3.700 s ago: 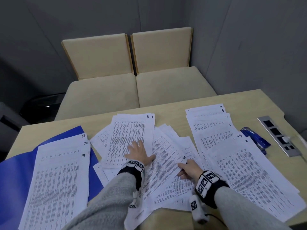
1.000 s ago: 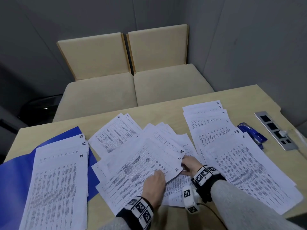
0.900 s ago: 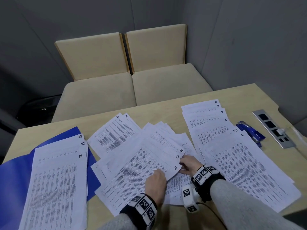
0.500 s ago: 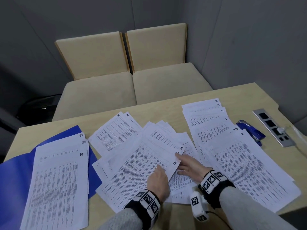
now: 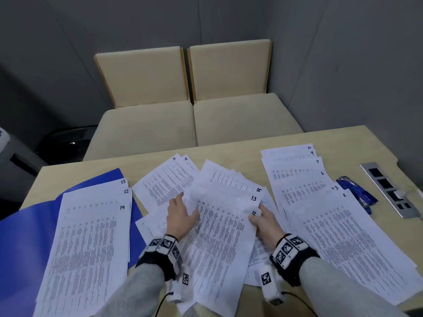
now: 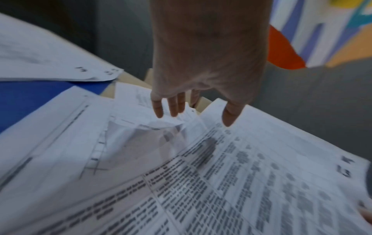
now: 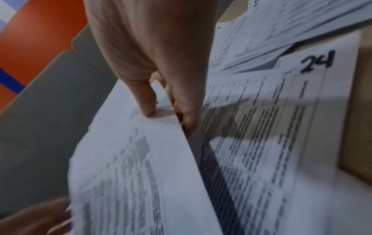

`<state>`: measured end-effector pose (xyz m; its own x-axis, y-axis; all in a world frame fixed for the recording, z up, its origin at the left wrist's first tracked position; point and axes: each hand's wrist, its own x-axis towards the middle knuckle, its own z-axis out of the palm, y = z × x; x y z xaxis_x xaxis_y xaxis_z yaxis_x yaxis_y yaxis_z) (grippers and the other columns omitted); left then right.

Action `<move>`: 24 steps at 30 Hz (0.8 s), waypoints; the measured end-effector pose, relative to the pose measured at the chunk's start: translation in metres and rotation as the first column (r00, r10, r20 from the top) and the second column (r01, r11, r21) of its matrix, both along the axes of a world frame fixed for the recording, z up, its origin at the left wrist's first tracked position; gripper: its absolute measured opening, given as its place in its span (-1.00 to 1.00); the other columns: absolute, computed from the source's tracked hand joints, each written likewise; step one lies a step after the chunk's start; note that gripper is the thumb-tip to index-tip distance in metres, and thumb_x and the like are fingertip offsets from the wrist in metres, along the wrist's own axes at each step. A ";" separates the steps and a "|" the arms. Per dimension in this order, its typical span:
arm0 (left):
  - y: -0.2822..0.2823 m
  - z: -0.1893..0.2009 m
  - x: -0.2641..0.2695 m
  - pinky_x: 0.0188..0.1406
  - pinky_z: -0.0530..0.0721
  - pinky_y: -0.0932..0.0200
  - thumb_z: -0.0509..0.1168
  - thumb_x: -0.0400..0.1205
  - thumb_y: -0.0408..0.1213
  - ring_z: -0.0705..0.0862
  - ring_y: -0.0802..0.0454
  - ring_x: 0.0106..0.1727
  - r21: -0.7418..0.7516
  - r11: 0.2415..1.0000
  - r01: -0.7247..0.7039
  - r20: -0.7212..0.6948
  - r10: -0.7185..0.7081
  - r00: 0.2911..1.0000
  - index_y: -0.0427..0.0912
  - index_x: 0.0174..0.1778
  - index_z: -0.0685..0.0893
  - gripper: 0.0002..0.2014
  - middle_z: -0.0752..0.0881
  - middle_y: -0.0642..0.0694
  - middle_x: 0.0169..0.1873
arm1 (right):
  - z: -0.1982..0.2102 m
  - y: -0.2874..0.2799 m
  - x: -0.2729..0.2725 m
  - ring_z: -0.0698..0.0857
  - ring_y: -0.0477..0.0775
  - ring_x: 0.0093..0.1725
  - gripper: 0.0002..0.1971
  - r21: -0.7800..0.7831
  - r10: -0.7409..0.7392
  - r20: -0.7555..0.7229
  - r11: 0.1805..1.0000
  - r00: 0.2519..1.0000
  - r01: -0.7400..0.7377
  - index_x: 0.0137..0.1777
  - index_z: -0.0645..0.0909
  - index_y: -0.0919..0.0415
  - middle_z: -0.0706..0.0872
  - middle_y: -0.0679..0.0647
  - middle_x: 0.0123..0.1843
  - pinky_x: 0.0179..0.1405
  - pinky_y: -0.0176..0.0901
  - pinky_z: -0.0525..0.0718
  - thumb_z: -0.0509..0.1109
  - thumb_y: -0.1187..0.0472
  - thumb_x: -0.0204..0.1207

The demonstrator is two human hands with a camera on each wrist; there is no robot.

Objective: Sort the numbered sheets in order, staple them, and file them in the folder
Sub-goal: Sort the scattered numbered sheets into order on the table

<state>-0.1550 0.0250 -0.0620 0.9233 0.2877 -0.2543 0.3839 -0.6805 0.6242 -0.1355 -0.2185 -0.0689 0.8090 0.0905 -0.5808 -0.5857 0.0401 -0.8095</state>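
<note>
Sheets numbered 12 and 13 (image 5: 219,236) lie as a small stack in the middle of the table, raised a little. My left hand (image 5: 183,213) holds the stack's left edge, thumb on top (image 6: 229,117) and fingers (image 6: 159,109) reaching past the edge. My right hand (image 5: 261,218) pinches the right edge near the 12, thumb above and fingers beneath (image 7: 167,111). Sheet 24 (image 7: 281,111) lies under it. An open blue folder (image 5: 27,236) on the left carries sheets 19, 22 and 23 (image 5: 87,248). A fanned pile from 2 to 10 (image 5: 332,236) lies on the right, beside a blue stapler (image 5: 357,193).
Loose sheets, among them 21 and 4 (image 5: 167,179), spread behind the held stack. A metal socket plate (image 5: 389,191) is set into the table at far right. Two beige chairs (image 5: 194,124) stand beyond the far edge, with grey walls around.
My left hand went from the stack's near end up to its left edge. My right hand took hold of the right edge, and the stack swung from slanted to nearly straight.
</note>
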 end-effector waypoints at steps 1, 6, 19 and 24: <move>0.008 0.000 0.002 0.35 0.50 -0.09 0.39 0.56 -0.08 0.43 -0.16 0.42 -0.127 0.991 -0.043 -0.028 0.040 0.999 -0.21 0.59 0.21 -0.26 0.38 -0.21 0.42 | 0.006 -0.002 0.004 0.77 0.26 0.00 -0.62 0.062 0.018 -0.009 0.998 1.000 -0.017 0.27 0.54 0.06 0.77 0.21 0.11 -0.05 0.16 0.74 0.22 0.49 0.59; 0.027 0.006 0.002 -0.17 0.57 0.05 0.41 0.58 -0.09 0.56 -0.02 -0.17 -0.526 0.820 -0.224 -0.215 0.126 0.968 -0.21 0.53 0.30 -0.33 0.58 -0.14 -0.01 | 0.017 -0.002 0.018 0.83 0.15 -0.13 -0.62 0.270 0.074 -0.057 0.961 0.996 -0.056 0.28 0.55 0.24 0.80 0.22 0.00 -0.29 -0.03 0.78 0.14 0.59 0.59; 0.082 -0.019 -0.014 0.23 0.66 -0.15 0.35 0.38 -0.05 0.72 -0.08 0.13 -0.496 0.839 -0.223 -0.207 0.135 0.969 -0.08 0.34 0.53 -0.43 0.73 -0.08 0.15 | 0.006 0.066 0.047 0.66 0.13 0.03 -0.63 -0.326 0.414 -0.100 0.846 0.905 -0.423 0.34 0.40 0.18 0.59 0.01 0.00 -0.29 -0.20 0.62 0.36 0.26 0.56; 0.125 -0.035 -0.009 0.14 0.70 -0.11 0.26 0.58 -0.25 0.72 -0.10 0.04 -0.380 0.892 -0.244 -0.225 0.166 0.960 -0.07 0.41 0.48 -0.56 0.74 -0.10 0.13 | 0.000 0.111 0.115 0.66 0.15 0.15 -0.80 -0.753 0.450 0.210 0.640 0.868 -0.149 0.17 0.63 0.25 0.68 0.14 0.16 0.13 -0.15 0.57 0.27 0.28 0.60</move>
<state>-0.1642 0.1496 -0.0974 0.7813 0.3036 -0.5453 0.6203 -0.2817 0.7320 -0.0206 -0.1070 -0.0689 0.9638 0.0604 -0.2599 -0.1308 -0.7418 -0.6577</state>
